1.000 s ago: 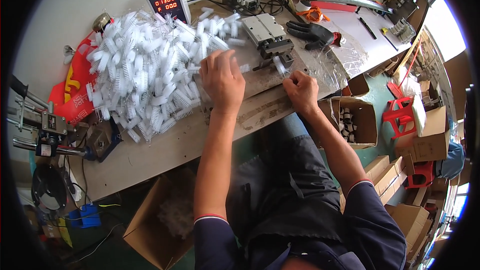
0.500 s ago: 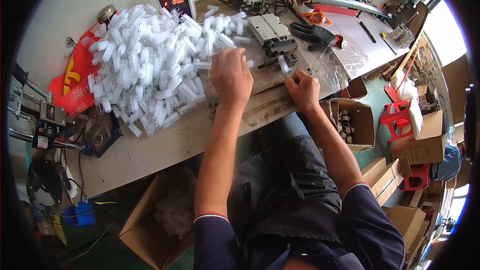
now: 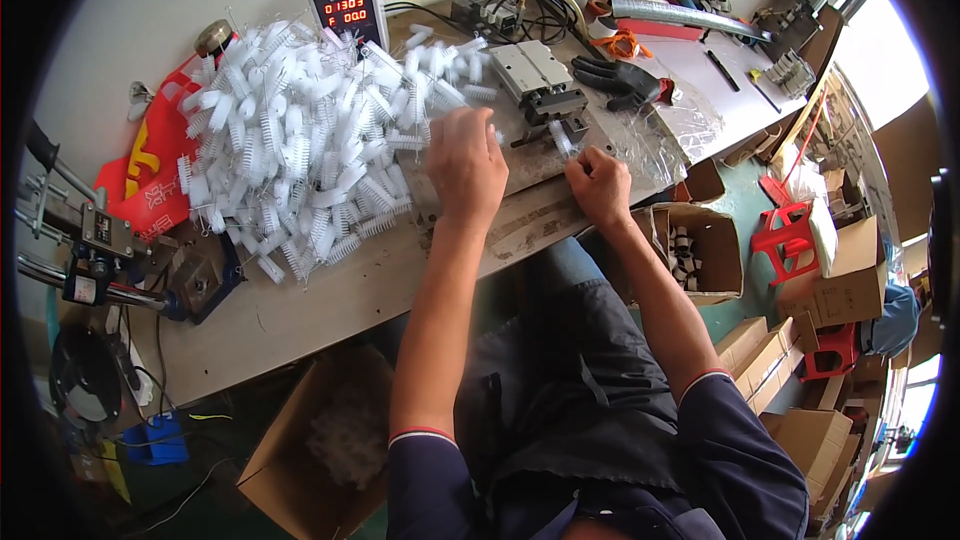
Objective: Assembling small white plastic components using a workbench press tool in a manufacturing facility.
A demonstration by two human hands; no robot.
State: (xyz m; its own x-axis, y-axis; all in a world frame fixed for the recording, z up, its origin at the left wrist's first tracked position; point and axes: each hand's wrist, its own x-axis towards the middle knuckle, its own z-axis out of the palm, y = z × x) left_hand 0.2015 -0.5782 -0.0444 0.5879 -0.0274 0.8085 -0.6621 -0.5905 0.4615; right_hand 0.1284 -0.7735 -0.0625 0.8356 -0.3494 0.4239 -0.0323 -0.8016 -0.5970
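A large heap of small white spiral-bristled brushes with thin wire stems covers the left of the worktop. Close to its right edge is my left hand, fingers curled and blurred, with a white bristle end showing at the fingertips. My right hand is closed in a pinch at the table's front edge, just in front of a small metal clamping fixture. A white brush reaches from those fingers to the fixture's jaw; its wire stem is hidden in my grip.
Behind the heap stands a counter box with a red display. A black glove and plastic film lie right of the fixture. Under the table are a carton holding white bristly material and another carton with small parts. Metal rods jut in at left.
My left hand has come slightly down, nearer me, and the bristle end has moved with it. My right hand stays by the fixture with the brush. The whole view has shifted slightly.
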